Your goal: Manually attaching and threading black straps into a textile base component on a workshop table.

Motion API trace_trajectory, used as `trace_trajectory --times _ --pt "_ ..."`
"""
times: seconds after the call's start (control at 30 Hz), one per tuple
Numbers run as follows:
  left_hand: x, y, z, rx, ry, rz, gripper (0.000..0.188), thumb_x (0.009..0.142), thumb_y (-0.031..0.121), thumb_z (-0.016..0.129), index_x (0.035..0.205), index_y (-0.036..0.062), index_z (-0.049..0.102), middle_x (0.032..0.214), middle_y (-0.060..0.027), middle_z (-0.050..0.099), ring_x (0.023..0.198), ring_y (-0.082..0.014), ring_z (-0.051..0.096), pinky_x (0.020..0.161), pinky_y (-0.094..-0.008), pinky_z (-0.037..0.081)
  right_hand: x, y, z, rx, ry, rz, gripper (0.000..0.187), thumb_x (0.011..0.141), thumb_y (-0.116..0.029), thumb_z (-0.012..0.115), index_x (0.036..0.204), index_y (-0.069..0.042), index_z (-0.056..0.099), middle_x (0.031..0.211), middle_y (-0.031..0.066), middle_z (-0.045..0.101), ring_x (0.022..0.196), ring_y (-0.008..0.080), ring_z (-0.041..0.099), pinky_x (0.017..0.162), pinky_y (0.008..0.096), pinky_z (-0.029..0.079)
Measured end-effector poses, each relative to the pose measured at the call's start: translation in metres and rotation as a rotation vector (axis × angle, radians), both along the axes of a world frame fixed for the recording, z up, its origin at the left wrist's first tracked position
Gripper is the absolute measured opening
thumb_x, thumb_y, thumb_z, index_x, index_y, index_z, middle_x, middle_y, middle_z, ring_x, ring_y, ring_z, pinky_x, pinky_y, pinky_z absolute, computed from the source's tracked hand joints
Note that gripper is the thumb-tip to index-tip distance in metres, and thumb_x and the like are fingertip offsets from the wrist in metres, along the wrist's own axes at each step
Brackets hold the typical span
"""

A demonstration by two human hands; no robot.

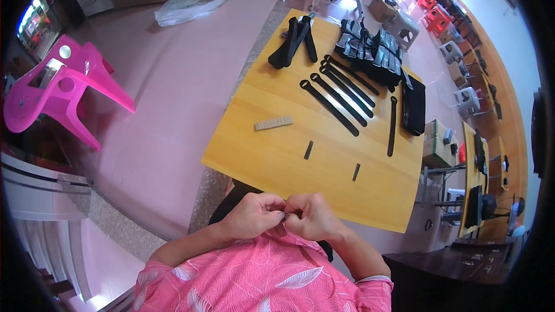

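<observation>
My left hand and my right hand meet in front of my body, just off the near edge of the wooden table. Both are closed in a pinch, fingertips nearly touching. Whatever they hold is hidden between the fingers. On the table beyond lie two short dark strips and a row of small greyish-brown pieces. Several black straps with a slotted round end are laid side by side, and one more strap lies apart to their right.
Bundled black straps are heaped at the table's far side. Another folded black bundle sits far left, and a flat black stack at the right edge. On the floor are a pink stool and a clear plastic bag.
</observation>
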State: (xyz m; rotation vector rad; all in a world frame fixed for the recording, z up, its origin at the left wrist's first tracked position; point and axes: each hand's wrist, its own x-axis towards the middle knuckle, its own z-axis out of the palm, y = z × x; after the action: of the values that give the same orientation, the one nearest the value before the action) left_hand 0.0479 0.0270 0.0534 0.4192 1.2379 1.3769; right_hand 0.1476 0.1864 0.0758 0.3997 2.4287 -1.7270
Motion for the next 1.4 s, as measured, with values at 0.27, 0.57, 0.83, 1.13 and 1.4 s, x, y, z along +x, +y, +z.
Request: trace_trajectory --times 0.27,0.57,0.83,1.13,1.4 --pt "0.014 0.000 -0.026 0.222 0.011 0.207 0.029 0.082 -0.015 0.050 0.109 -0.0044 0.050 0.096 -0.0082 0.062 0.096 -0.0144 0.062 0.081 -0.0266 0.052 0.000 -0.007 -0.003 0.024 -0.038 -0.027 0.010 0.069 -0.006 0.062 0.073 0.004 0.064 0.060 0.0162 0.059 0.056 0.0170 0.059 0.054 0.0324 0.047" --pt "0.001 -0.010 -0.004 0.087 -0.488 0.205 0.010 0.091 0.002 0.052 0.101 -0.0003 0.049 0.084 -0.0116 0.060 0.061 -0.0173 0.063 0.057 -0.0307 0.053 -0.004 -0.002 -0.002 -0.341 -0.102 -0.123 0.009 0.073 -0.001 0.056 0.070 0.003 0.063 0.060 0.0019 0.057 0.057 0.0077 0.050 0.049 0.0257 0.038" --pt "-0.004 -0.038 0.005 0.139 0.220 0.140 0.027 0.097 0.014 0.053 0.078 -0.0021 0.062 0.074 -0.0087 0.063 0.060 -0.0138 0.061 0.054 -0.0270 0.049 -0.024 -0.016 0.028 -0.206 0.057 0.057 0.008 0.069 -0.002 0.055 0.071 0.002 0.061 0.060 0.0044 0.056 0.059 0.0094 0.051 0.051 0.0269 0.040" --pt "-0.013 -0.047 0.027 0.232 -0.009 0.391 0.024 0.097 0.011 0.048 0.094 -0.0085 0.062 0.079 -0.0144 0.067 0.068 -0.0190 0.068 0.058 -0.0276 0.055 -0.026 0.051 0.045 -0.385 0.247 -0.166 0.010 0.073 -0.004 0.055 0.076 0.002 0.062 0.060 0.0065 0.056 0.060 0.0140 0.055 0.053 0.0289 0.043" --pt "-0.010 -0.018 0.037 0.187 0.212 0.384 0.023 0.095 -0.001 0.047 0.111 -0.0085 0.061 0.099 -0.0142 0.067 0.087 -0.0170 0.067 0.081 -0.0280 0.055 -0.031 0.026 0.085 0.342 0.340 0.134 0.052 0.078 -0.035 0.077 0.111 0.001 0.059 0.079 0.0102 0.061 0.070 0.0191 0.061 0.064 0.0309 0.050"
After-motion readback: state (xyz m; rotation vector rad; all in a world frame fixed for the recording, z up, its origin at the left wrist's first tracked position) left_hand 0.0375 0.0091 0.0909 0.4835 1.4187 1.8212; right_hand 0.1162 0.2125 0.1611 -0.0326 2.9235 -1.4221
